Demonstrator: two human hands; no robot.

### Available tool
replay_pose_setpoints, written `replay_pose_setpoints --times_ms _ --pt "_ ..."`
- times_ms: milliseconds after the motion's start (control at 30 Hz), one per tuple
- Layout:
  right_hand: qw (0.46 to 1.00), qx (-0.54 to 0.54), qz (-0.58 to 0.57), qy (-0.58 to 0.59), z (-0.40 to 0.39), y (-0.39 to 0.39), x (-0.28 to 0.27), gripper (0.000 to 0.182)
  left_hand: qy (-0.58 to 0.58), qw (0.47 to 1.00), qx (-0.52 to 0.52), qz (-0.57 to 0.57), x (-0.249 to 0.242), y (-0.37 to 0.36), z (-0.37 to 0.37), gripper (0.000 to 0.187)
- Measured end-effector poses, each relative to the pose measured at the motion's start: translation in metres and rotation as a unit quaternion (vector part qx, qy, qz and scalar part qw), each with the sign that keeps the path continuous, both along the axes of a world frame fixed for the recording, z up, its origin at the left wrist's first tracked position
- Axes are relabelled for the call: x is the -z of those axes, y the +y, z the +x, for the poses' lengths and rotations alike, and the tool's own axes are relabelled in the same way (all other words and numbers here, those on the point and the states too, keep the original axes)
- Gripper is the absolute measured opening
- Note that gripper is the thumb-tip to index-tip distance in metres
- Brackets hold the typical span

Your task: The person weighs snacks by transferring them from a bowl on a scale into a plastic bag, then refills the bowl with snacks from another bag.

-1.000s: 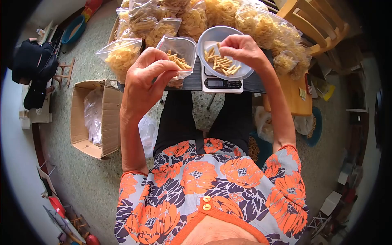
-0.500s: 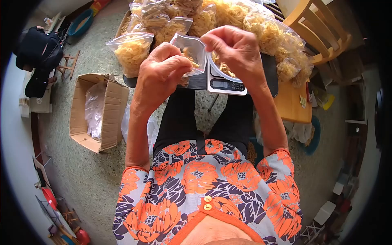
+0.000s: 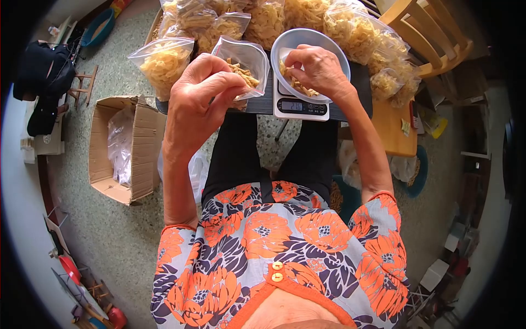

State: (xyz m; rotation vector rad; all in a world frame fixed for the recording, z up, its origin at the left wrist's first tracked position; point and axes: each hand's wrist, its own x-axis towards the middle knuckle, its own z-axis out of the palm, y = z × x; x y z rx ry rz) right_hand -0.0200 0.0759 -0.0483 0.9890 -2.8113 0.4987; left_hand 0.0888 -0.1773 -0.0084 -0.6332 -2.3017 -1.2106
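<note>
My left hand (image 3: 200, 101) pinches the side of a clear zip bag (image 3: 261, 54), its mouth open, with tan dried strips (image 3: 245, 75) inside. My right hand (image 3: 319, 71) reaches into a round whitish bowl (image 3: 341, 50) and has its fingers curled together over more tan strips (image 3: 298, 86). Whether a strip is between those fingers is hidden. Under the bowl sits a white digital kitchen scale (image 3: 301, 112) with a lit display.
Filled zip bags (image 3: 164, 68) of pale dried pieces crowd the back of the dark tabletop (image 3: 253, 103). An open cardboard box (image 3: 143, 148) with clear plastic inside stands on the floor at left. A wooden chair (image 3: 433, 38) is at the right.
My right hand has left the bag's rim and gone down into the bowl. My left hand and the bag have shifted slightly left, and the bag's mouth is wider.
</note>
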Motion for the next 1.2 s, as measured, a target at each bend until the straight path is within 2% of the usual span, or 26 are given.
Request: replay_pose_setpoints --times_ms 233,333,433,467,500,533,567,600,667,733,833,867,933,967,1000,1067,1133,1200 --pt "0.999 -0.005 0.042 0.028 -0.003 -0.003 0.005 0.004 0.001 1.0 0.008 0.002 -0.002 -0.002 -0.001 0.015" --pt "1.0 -0.021 -0.009 0.02 -0.005 0.008 0.002 0.005 0.002 1.0 0.007 0.004 -0.002 0.001 -0.001 0.015" --pt "0.983 -0.003 -0.165 -0.077 -0.007 0.02 -0.005 0.01 -0.008 1.0 0.005 0.023 0.003 0.003 -0.002 0.016" --pt "0.984 -0.003 -0.164 -0.072 -0.007 0.025 -0.006 0.01 -0.003 1.0 0.007 0.023 0.004 0.003 -0.002 0.016" --pt "0.926 0.028 -0.31 -0.211 -0.007 0.03 -0.008 0.01 -0.003 1.0 0.005 0.017 0.004 0.003 -0.002 0.015" --pt "0.827 0.057 -0.443 -0.341 -0.004 0.031 -0.013 0.012 -0.004 1.0 0.003 0.011 0.004 0.003 -0.002 0.015" --pt "0.742 0.056 -0.523 -0.416 0.001 0.033 -0.019 0.019 0.002 1.0 0.005 0.012 0.002 0.003 -0.002 0.015" --pt "0.744 0.055 -0.524 -0.411 0.005 0.032 -0.023 0.019 0.003 1.0 0.008 0.013 0.002 0.004 -0.002 0.015" --pt "0.666 0.072 -0.571 -0.474 0.013 0.024 -0.031 0.021 0.006 1.0 0.009 0.013 0.002 0.005 -0.002 0.015" --pt "0.669 0.067 -0.572 -0.471 0.021 0.013 -0.042 0.02 0.004 1.0 0.003 0.014 0.004 0.007 -0.002 0.014" --pt "0.715 0.015 -0.546 -0.436 0.03 -0.009 -0.061 0.021 -0.007 1.0 0.005 0.011 0.005 0.009 -0.002 0.013" --pt "0.715 0.012 -0.545 -0.438 0.033 -0.019 -0.066 0.021 -0.007 1.0 0.002 0.011 0.004 0.009 -0.001 0.013" --pt "0.804 0.004 -0.484 -0.345 0.038 -0.039 -0.074 0.02 0.004 1.0 0.01 0.008 0.003 0.01 -0.001 0.013" --pt "0.826 -0.001 -0.473 -0.308 0.042 -0.05 -0.076 0.018 0.004 1.0 0.008 0.008 0.002 0.009 -0.001 0.013" --pt "0.825 -0.002 -0.473 -0.308 0.041 -0.051 -0.075 0.018 0.006 1.0 0.006 0.01 0.002 0.008 -0.001 0.013" --pt "0.862 0.028 -0.469 -0.189 0.038 -0.051 -0.067 0.016 0.001 1.0 0.006 0.012 0.005 0.007 0.001 0.014" --pt "0.869 0.072 -0.47 -0.137 0.027 -0.037 -0.055 0.014 -0.005 1.0 -0.008 0.029 0.004 0.004 0.004 0.014" --pt "0.917 0.084 -0.377 -0.103 0.009 -0.014 -0.035 0.014 -0.006 1.0 -0.008 0.027 0.006 0.002 0.003 0.015"
